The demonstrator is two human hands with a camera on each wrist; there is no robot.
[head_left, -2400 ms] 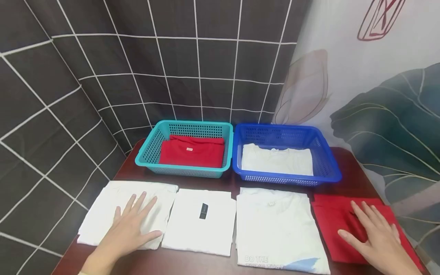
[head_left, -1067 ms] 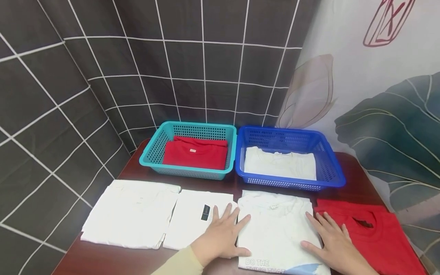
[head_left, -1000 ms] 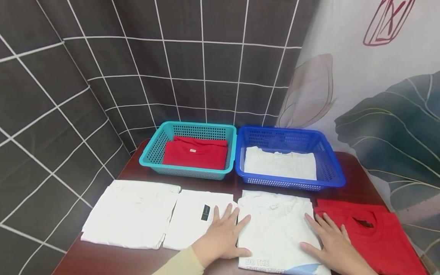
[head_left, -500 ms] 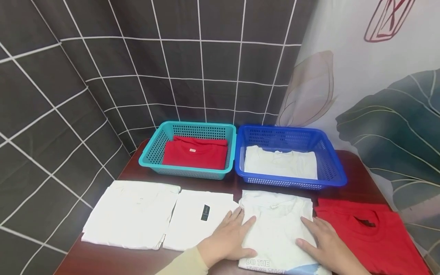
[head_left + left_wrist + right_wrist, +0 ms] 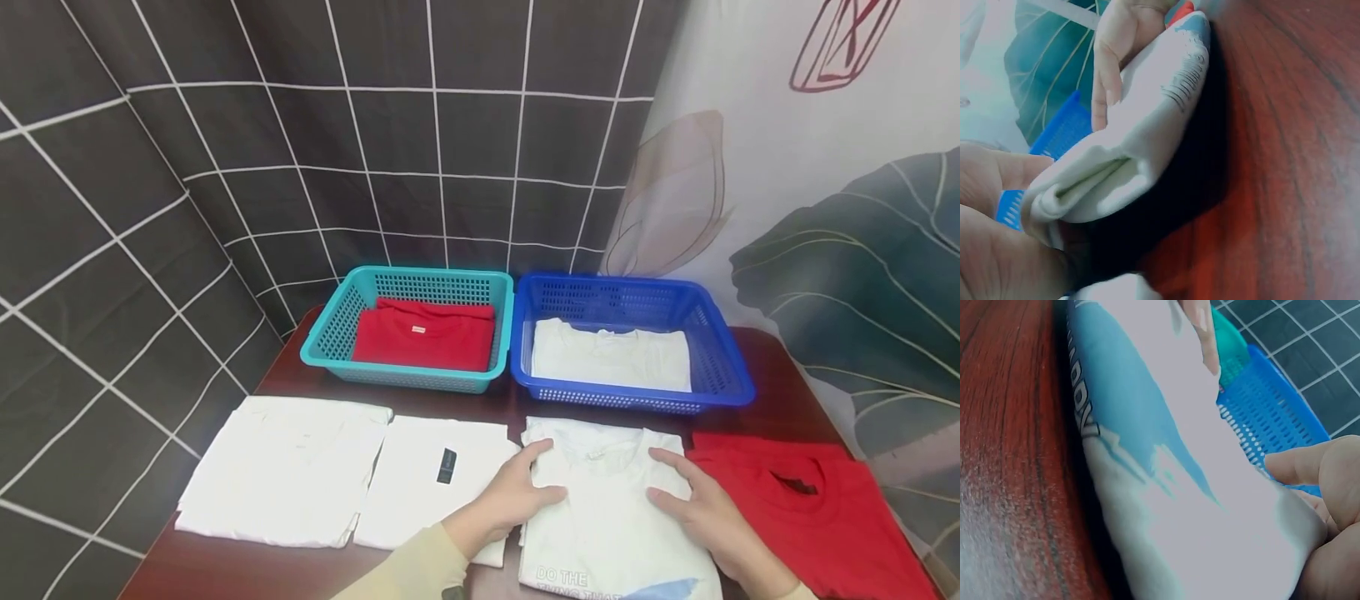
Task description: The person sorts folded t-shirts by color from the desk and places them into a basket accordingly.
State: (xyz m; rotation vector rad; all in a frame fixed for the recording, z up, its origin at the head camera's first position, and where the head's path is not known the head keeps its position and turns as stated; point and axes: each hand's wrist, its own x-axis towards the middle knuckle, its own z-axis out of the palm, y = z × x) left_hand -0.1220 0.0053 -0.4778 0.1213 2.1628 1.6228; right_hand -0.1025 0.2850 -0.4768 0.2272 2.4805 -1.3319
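Observation:
A folded white T-shirt (image 5: 600, 517) with grey lettering and a blue patch lies third from the left in the row, in front of the blue basket. My left hand (image 5: 513, 492) grips its left edge, thumb on top; in the left wrist view the fingers (image 5: 1004, 262) tuck under the folded layers. On the opposite edge, my right hand (image 5: 701, 500) pinches the cloth, its thumb (image 5: 1297, 464) above and fingers going below. The left wrist view shows the T-shirt (image 5: 1141, 119) bowed, with a dark gap between it and the table.
A teal basket (image 5: 412, 379) holds a folded red garment (image 5: 423, 340); the blue basket (image 5: 637, 397) beside it holds a white one (image 5: 611, 358). Two folded white garments (image 5: 285, 467) (image 5: 431, 475) lie left, a red T-shirt (image 5: 817, 508) right, on the dark red table (image 5: 247, 575).
My hands have come inward from the outer garments to the printed white T-shirt. From lying flat at its sides, they have moved up and now grip its two edges.

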